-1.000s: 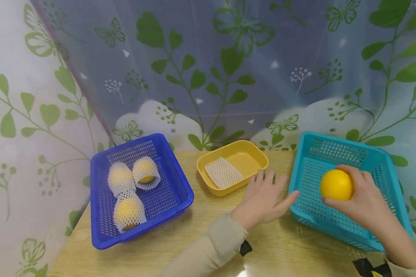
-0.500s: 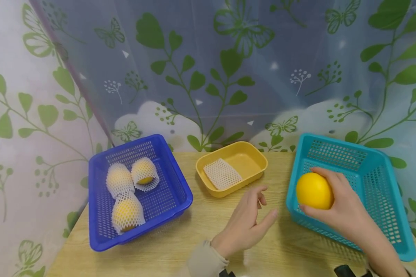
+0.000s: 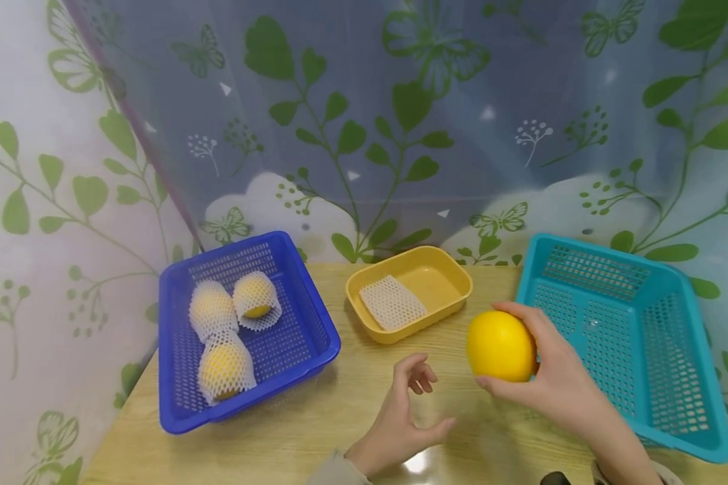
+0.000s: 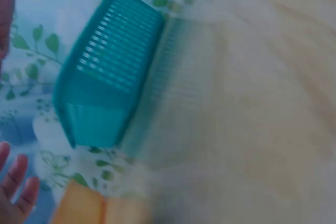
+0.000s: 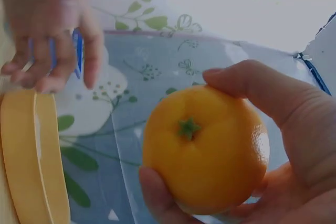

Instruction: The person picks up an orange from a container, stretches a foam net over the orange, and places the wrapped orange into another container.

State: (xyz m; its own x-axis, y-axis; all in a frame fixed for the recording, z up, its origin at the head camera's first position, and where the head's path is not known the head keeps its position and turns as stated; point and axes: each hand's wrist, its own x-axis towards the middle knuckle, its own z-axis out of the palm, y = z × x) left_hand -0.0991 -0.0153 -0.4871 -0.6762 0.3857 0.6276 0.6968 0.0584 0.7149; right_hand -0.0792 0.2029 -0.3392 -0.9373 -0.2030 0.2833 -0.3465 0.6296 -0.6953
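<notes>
My right hand (image 3: pixel 561 391) grips a yellow-orange orange (image 3: pixel 500 347) between thumb and fingers, above the table left of the teal basket (image 3: pixel 673 350). A small green star-shaped stem end shows on the orange (image 5: pixel 205 150) in the right wrist view. My left hand (image 3: pixel 397 421) is held over the table, its fingers loosely bent and thumb apart, with nothing in it. Beyond the hands stands a yellow tray (image 3: pixel 433 286) with a flat white foam net sleeve (image 3: pixel 391 302) in its left part.
At the left, a blue basket (image 3: pixel 288 337) holds three yellow fruits in white foam nets, one of them here (image 3: pixel 226 367). The wooden table (image 3: pixel 267 444) ends at a patterned curtain (image 3: pixel 364 135) behind the containers.
My right hand has brought the orange leftward out of the teal basket. My left hand has drawn back from beside that basket toward the lower left, its fingers now more bent.
</notes>
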